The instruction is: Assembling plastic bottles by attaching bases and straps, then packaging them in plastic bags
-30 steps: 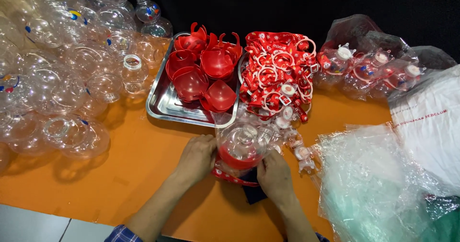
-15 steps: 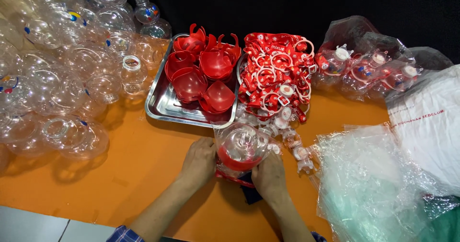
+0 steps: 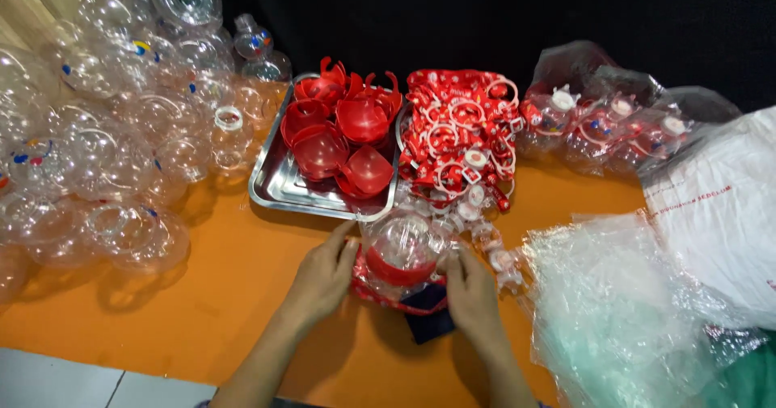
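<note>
A clear plastic globe with a red cup-shaped insert [image 3: 400, 254] sits low in the middle of the orange table, over a red strap and a small dark object [image 3: 428, 321]. My left hand [image 3: 323, 279] grips its left side, fingers pointing up toward the tray. Against its right side presses my right hand [image 3: 473, 295]. Just behind stands a metal tray [image 3: 279, 188] with several red cup-shaped inserts [image 3: 343, 137]. To the right of the tray lies a heap of red straps with white rings [image 3: 461, 137].
Many clear plastic globes [image 3: 105, 149] are piled over the left of the table. Bags of finished red-and-clear pieces [image 3: 602, 121] lie at the back right. Crumpled clear plastic bags [image 3: 614, 311] and a white sack [image 3: 719, 206] fill the right side.
Both hands stay on the globe and have shifted slightly around it. The view has tilted a little; nothing else moved.
</note>
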